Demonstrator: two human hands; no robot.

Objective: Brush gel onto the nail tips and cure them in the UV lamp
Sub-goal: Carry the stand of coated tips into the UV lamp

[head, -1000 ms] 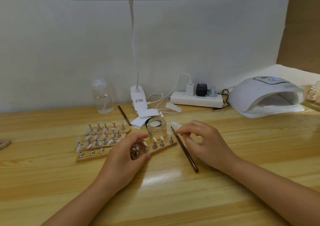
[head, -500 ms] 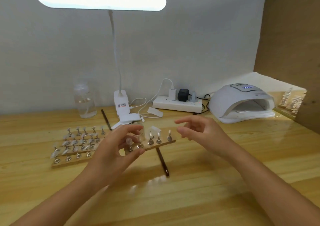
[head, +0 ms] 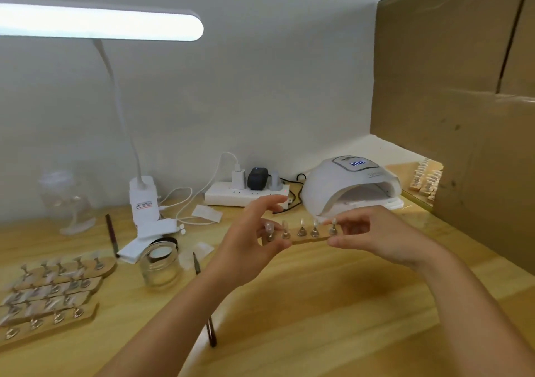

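Wooden strip (head: 307,239) of nail tips held off the table (head: 333,304) before the UV lamp (head: 351,185), left hand (head: 254,243) and right hand (head: 367,232) pinching its ends

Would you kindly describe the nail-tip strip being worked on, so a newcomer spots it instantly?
Start at the white UV lamp back right. Just before its opening, both hands hold up one wooden strip of five nail tips. Unlike the strips lying at the left, it is off the table.

Desk lamp (head: 98,22) head cut off at left edge. Brush (head: 210,333) mostly hidden behind left forearm. Stands (head: 425,179) at far right blurred, contents unreadable.
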